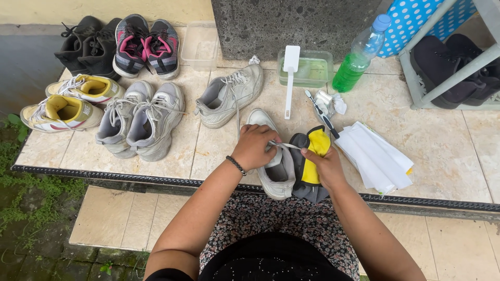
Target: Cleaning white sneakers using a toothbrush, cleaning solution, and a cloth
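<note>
A white sneaker [275, 177] lies on the tiled ledge [448, 151] just in front of me, toe pointing away. My left hand [255, 147] rests on top of it and pinches its white lace [284, 145]. My right hand [327, 165] holds the other end of that lace and presses on a yellow and grey cloth [311, 156] beside the shoe. The matching white sneaker [229, 96] sits farther back to the left, its laces loose.
Several pairs of shoes line the left: grey [140, 119], yellow and white [73, 101], black [86, 47], pink and grey [148, 44]. A white brush [289, 78], green tub [307, 70], green liquid bottle [359, 54], toothbrush [322, 114] and white papers [375, 156] lie right.
</note>
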